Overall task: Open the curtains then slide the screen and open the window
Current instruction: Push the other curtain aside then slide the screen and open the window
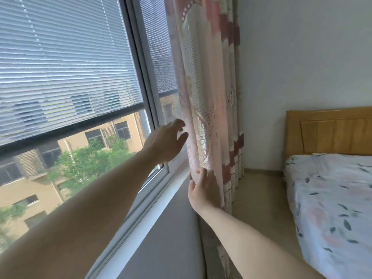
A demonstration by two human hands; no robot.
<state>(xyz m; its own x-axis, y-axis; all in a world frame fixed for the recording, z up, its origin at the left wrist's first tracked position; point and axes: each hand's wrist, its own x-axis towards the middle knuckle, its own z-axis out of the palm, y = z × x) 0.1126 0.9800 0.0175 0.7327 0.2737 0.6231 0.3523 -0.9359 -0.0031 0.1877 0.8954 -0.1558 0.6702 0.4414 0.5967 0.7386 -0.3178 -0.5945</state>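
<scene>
My right hand (203, 188) is pressed on the curtain (203, 97), fingers (201, 172) closed on its lower edge; the cloth hangs bunched at the right end of the window (80, 137), beside the wall. My left hand (167, 141) is empty, fingers (180, 123) spread loosely, just short of the fold. The curtain looks nearly clear (a strip still covers the screen (157, 57) at the far side, I think). To do this well I'd gather the edge with both hands, push it flat to the wall, then reach for the frame (147, 93).
</scene>
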